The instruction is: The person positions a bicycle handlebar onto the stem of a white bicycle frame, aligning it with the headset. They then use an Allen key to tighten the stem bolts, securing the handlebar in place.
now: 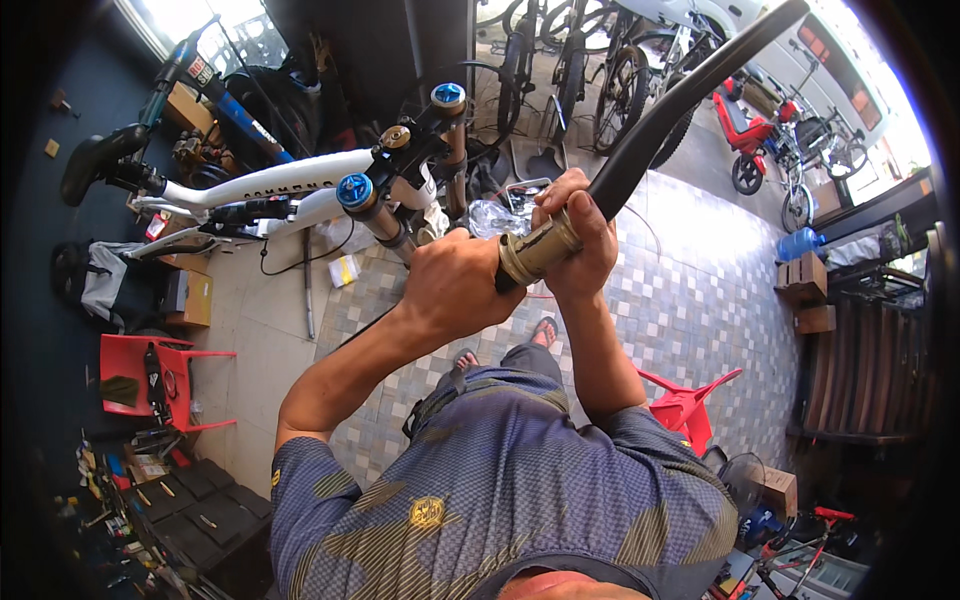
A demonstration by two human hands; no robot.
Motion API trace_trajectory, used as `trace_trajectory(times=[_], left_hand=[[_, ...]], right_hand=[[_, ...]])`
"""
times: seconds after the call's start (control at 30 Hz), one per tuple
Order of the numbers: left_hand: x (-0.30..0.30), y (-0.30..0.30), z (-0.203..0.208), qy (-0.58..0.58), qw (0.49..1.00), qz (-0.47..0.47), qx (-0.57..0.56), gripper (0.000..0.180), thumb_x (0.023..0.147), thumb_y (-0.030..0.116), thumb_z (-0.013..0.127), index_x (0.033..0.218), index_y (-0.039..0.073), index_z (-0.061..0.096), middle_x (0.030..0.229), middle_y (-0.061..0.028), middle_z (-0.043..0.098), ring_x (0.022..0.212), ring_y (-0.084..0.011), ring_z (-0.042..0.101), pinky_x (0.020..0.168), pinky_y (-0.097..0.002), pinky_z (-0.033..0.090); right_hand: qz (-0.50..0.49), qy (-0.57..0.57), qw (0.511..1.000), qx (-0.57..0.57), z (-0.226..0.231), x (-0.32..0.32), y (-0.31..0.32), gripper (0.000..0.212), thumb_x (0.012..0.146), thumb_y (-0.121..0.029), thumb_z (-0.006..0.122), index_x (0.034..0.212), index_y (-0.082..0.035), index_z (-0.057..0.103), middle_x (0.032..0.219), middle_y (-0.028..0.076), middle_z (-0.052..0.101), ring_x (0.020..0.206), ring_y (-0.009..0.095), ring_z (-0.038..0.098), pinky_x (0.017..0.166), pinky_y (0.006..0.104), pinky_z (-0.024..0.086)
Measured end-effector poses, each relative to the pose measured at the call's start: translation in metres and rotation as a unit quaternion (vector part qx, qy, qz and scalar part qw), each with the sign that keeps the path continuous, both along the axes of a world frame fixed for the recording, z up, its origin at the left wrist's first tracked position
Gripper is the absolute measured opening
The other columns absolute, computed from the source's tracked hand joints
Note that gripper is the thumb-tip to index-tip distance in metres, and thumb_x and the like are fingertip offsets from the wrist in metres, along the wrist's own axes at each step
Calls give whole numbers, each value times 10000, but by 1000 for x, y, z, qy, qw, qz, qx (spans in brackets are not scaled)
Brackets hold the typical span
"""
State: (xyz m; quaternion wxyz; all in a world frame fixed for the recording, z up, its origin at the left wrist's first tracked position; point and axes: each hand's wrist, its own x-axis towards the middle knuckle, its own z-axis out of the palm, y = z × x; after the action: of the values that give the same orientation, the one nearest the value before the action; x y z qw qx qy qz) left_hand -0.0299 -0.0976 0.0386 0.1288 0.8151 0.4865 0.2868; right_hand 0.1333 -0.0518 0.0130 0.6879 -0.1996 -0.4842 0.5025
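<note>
A long black bar (655,130), slightly curved, runs from between my hands up to the upper right. Around its lower part sits a bronze, ribbed collar (540,248); I cannot tell exactly what part this is. My left hand (458,288) is closed in a fist at the bar's lower end, just left of the collar. My right hand (583,243) wraps the bar and collar from the right, thumb pointing up along it. Just beyond my left hand stands a white bicycle frame (290,180) with a double-crown fork (400,215) topped by blue caps.
Red plastic chairs stand at left (165,380) and behind my right arm (690,405). Several parked bicycles (620,95) and a red scooter (745,135) line the far side. Tools clutter a dark bench (190,510) at lower left. Plastic bags (495,218) lie beside the fork on the tiled floor (700,290).
</note>
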Motion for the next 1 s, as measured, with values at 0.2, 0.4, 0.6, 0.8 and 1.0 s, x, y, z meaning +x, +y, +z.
trace_trajectory(times=[0.2, 0.4, 0.6, 0.8, 1.0], left_hand=[[-7, 2, -1, 20, 998, -26, -60, 265, 660, 298, 788, 717, 69, 667, 684, -139, 657, 663, -335, 640, 637, -456, 519], [-11, 8, 4, 33, 992, -51, -113, 269, 671, 300, 777, 747, 64, 673, 719, -146, 667, 698, -342, 654, 682, -458, 530], [-6, 4, -2, 20, 999, -4, -43, 235, 684, 255, 772, 754, 67, 649, 707, -136, 661, 693, -325, 651, 667, -443, 540], [-5, 1, -17, 49, 995, 51, 64, 204, 688, 204, 768, 763, 77, 627, 680, -91, 643, 661, -281, 634, 601, -412, 530], [-24, -7, 3, 150, 982, 70, 96, 305, 650, 263, 832, 766, 84, 613, 700, -61, 618, 690, -240, 624, 590, -389, 521]], right_hand=[[121, 119, 984, -51, 0, -6, -4, 273, 881, -267, 655, 797, -17, 585, 790, 77, 535, 761, 157, 509, 714, 304, 416], [257, 158, 953, 35, -7, -8, 11, 260, 866, -255, 656, 747, -57, 536, 760, 55, 496, 700, 144, 450, 663, 292, 392], [245, 151, 957, 28, -7, -12, 12, 268, 868, -259, 659, 744, -64, 523, 758, 52, 491, 717, 145, 446, 694, 288, 386], [133, 88, 987, -19, -11, -13, 0, 293, 883, -294, 649, 779, -49, 529, 806, 85, 539, 777, 169, 501, 750, 299, 415], [115, 13, 991, -65, 3, -8, 2, 613, 850, -507, 702, 1141, 23, 593, 972, 94, 598, 882, 139, 548, 814, 290, 441]])
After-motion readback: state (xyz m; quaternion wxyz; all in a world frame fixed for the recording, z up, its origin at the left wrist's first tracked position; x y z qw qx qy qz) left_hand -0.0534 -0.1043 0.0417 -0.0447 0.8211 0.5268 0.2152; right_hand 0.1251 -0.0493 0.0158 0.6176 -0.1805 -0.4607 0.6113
